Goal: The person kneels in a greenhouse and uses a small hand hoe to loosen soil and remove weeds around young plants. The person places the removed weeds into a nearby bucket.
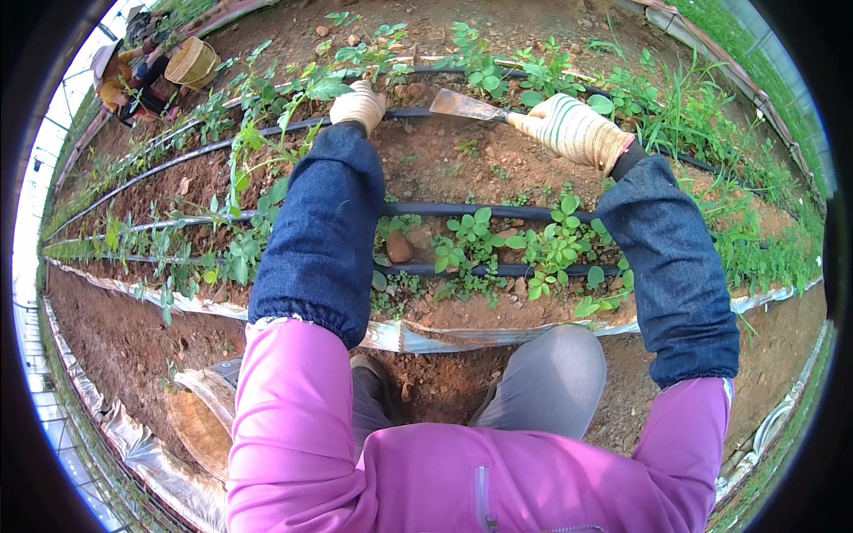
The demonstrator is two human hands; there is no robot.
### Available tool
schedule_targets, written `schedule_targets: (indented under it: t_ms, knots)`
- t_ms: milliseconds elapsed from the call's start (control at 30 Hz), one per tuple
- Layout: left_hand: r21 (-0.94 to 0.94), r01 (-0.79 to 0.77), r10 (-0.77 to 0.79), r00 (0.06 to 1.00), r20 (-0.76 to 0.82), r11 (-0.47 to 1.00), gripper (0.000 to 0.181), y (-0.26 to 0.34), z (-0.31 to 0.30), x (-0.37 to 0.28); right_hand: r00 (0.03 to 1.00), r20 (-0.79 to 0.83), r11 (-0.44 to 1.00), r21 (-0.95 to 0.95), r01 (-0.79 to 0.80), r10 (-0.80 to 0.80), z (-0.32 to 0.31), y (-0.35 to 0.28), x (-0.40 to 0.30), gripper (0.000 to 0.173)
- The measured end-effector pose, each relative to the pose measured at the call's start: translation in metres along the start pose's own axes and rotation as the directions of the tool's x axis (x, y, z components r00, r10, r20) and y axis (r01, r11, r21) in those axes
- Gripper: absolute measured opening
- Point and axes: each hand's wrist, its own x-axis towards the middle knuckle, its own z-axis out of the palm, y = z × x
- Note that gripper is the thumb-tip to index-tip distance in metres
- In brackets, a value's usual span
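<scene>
Both hands wear knitted cotton work gloves. My right hand [576, 133] is closed round the handle of a flat-bladed scraper [466, 106], its soil-stained metal blade pointing left over the bed. To the left, my left hand [358, 106] is at the far black drip hose [410, 112], beside a leafy green plant [326, 86]; its fingers face away, and whether they grip anything cannot be told. Bare reddish soil [426, 156] with tiny seedlings lies between the hands. Nearer me, low green plants [556, 243] grow along another black hose [493, 210].
A brown stone [399, 246] sits among the near plants. White plastic sheeting [426, 338] edges the bed before my knees. A basket-like container [200, 416] stands at lower left. At upper left, another person [123, 76] crouches beside a yellowish bucket [192, 63]. Tall grass [680, 100] grows at right.
</scene>
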Motion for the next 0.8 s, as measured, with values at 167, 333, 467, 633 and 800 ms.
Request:
schedule_targets:
  t_ms: [167,333,467,633,800]
  knots:
    - [0.302,-0.139,0.035,0.945,0.325,0.943,0.047,0.036,-0.004,0.013,0.967,0.061,0.966,0.06,-0.252,0.248,0.017,0.0,0.027,0.054]
    - [0.236,-0.567,0.467,0.804,0.369,0.789,0.026,0.003,-0.006,0.028,0.975,0.125,0.956,0.21,-0.206,0.183,0.034,0.022,0.045,0.057]
    - [0.162,-0.384,0.313,0.886,0.341,0.909,0.028,-0.019,-0.001,0.037,0.992,0.111,0.981,0.179,-0.079,0.06,0.038,0.066,0.016,0.034]
    - [-0.042,-0.019,0.026,0.985,0.172,0.999,0.056,-0.011,-0.005,0.019,0.992,0.108,0.998,0.03,0.054,-0.057,0.023,0.073,-0.027,0.063]
    - [0.204,-0.009,-0.063,0.937,0.342,0.979,0.062,0.021,-0.003,0.017,0.976,0.083,0.944,0.251,-0.216,0.202,0.012,0.043,-0.011,0.04]
